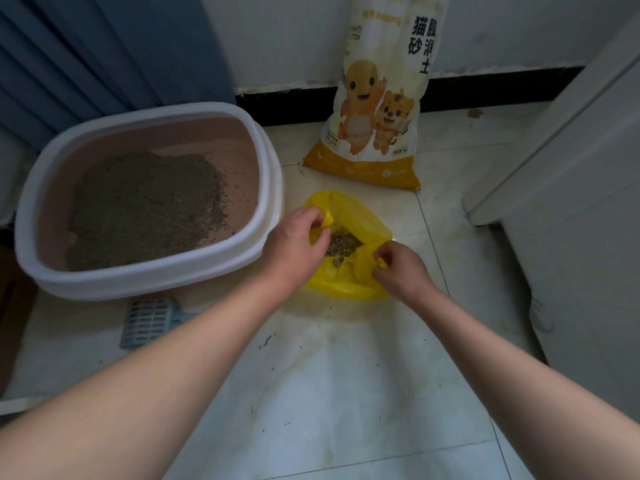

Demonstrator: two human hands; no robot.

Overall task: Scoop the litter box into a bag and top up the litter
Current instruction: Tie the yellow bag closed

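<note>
A yellow plastic bag (349, 216) lies open on the tiled floor with a clump of scooped litter (344, 243) inside. My left hand (294, 242) pinches the bag's left handle. The right handle is pinched by my right hand (398, 268). To the left stands the litter box (266, 188), white-rimmed with a pink inside, holding grey litter (145, 206) heaped toward its left. A grey slotted scoop (147, 320) lies on the floor in front of the box. A white and yellow litter sack (377, 98) stands upright against the wall behind the bag.
A white door or cabinet panel (561, 150) closes off the right side. Blue curtain folds (86, 53) hang behind the box. Loose litter grains (266, 341) speckle the tiles near my arms. A brown cardboard edge (10, 306) shows at far left.
</note>
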